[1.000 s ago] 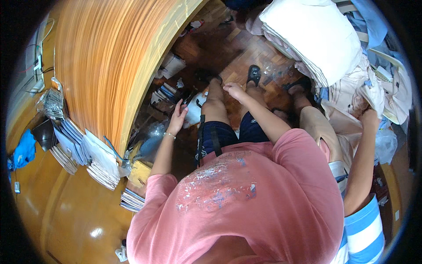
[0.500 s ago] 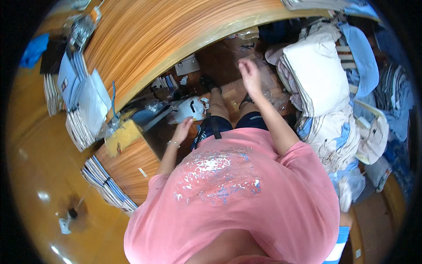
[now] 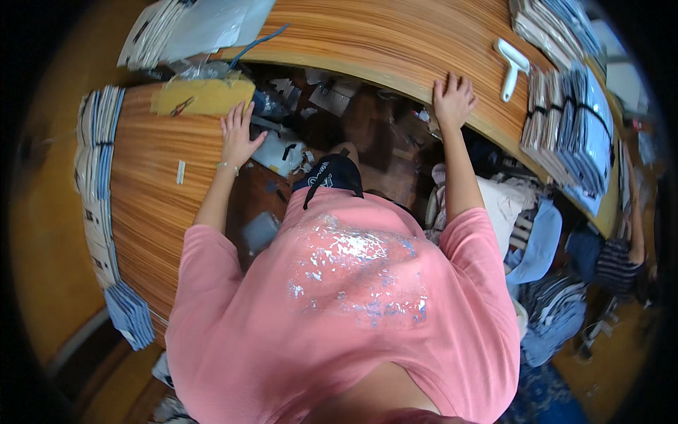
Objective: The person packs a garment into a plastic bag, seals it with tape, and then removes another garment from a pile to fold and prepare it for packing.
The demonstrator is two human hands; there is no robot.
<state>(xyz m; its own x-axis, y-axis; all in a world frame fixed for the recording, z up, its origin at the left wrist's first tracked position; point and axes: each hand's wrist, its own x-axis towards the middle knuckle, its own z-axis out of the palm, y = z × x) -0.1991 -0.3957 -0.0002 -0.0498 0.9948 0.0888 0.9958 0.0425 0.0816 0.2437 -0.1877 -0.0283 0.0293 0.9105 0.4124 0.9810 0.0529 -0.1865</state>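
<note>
My left hand [image 3: 239, 134] rests on the edge of the wooden side table [image 3: 152, 148], its fingers spread beside a yellow sheet [image 3: 205, 97] with a small pair of scissors or snips [image 3: 181, 107] on it. My right hand [image 3: 454, 101] lies with fingers apart on the front edge of the long wooden table [image 3: 395, 35]. Neither hand holds anything. To the right of my right hand lies a white lint roller [image 3: 511, 68], and past it stands a row of folded shirts in clear bags [image 3: 568, 127].
Stacks of folded, bagged shirts line the left edge [image 3: 100, 191] and the far left [image 3: 159, 32]. A blue cord [image 3: 260, 44] lies near the far stack. Beneath the tables are scraps and a white bag [image 3: 279, 154]. Piled clothes [image 3: 544, 311] lie at right, near another person's arm [image 3: 637, 212].
My view has shifted over the tables. Both hands, raised above the gap before, now rest on the table edges. The lint roller and bagged shirts at right have come into view.
</note>
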